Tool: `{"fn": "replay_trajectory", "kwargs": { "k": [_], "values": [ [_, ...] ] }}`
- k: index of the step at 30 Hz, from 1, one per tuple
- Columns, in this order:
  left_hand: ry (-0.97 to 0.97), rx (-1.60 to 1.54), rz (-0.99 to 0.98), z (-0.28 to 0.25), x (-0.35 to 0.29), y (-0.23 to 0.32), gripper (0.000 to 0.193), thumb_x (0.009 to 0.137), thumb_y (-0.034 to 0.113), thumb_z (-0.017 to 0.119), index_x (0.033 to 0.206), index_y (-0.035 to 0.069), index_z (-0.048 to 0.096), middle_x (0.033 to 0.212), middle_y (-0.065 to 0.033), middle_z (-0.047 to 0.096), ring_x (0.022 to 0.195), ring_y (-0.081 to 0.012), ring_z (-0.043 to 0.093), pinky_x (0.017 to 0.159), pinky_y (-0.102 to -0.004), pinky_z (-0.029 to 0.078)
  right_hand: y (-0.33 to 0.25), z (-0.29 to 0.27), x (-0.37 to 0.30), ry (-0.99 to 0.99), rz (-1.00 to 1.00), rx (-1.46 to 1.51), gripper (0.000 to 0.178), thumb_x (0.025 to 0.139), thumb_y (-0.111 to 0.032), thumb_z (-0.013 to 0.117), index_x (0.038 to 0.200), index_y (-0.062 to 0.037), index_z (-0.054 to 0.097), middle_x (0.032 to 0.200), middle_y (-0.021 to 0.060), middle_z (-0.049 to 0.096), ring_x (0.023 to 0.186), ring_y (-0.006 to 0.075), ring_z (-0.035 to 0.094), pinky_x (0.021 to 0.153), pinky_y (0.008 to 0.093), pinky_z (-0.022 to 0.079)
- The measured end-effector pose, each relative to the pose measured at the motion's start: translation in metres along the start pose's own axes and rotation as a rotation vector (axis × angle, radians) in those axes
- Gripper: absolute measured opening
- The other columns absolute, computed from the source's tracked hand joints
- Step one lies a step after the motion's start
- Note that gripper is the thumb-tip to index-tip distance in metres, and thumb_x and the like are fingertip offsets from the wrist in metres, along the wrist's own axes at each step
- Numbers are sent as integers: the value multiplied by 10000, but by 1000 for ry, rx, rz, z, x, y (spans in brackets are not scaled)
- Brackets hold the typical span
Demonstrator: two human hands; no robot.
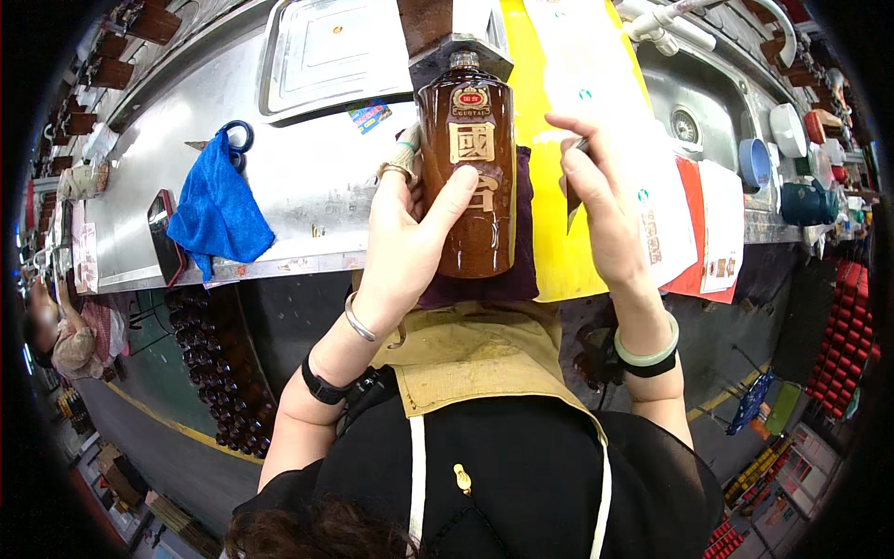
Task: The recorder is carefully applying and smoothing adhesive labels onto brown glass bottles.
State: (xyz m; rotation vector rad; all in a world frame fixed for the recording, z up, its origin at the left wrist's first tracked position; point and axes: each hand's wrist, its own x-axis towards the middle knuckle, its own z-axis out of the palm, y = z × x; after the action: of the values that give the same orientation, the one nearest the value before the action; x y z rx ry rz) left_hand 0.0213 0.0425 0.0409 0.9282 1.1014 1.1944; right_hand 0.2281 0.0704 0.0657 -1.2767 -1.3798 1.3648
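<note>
A brown glossy bottle (480, 244) with gold raised characters and a small red emblem lies with its neck away from me, over a dark purple cloth (524, 219). My left hand (408, 228) grips its left side, the thumb across the front. Whitish coverings with a green band are on some of that hand's fingers. To the right of the bottle, apart from it, my right hand (603, 200) pinches a thin, dark, flat blade-like piece (572, 196) between thumb and fingers. Most of that piece is hidden by the hand, so its exact kind is unclear.
At left on the steel counter are a blue cloth (219, 210), scissors (240, 140), a dark phone-like device (166, 233) and a metal tray (335, 56). Yellow sheeting (559, 252) and white printed sheets (605, 84) lie right, beside a sink (684, 79) with a blue bowl (753, 162).
</note>
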Motion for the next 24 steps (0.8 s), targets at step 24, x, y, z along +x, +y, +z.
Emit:
{"fn": "replay_trajectory", "kwargs": {
  "k": [24],
  "values": [
    [-8, -79, -31, -8, -2, -2, 639, 1056, 144, 621, 1569, -69, 305, 1465, -163, 536, 1339, -200, 534, 1123, -341, 442, 31, 24, 1, -67, 196, 268, 582, 894, -191, 834, 1388, -24, 575, 828, -78, 439, 764, 39, 424, 715, 201, 373]
  ]
}}
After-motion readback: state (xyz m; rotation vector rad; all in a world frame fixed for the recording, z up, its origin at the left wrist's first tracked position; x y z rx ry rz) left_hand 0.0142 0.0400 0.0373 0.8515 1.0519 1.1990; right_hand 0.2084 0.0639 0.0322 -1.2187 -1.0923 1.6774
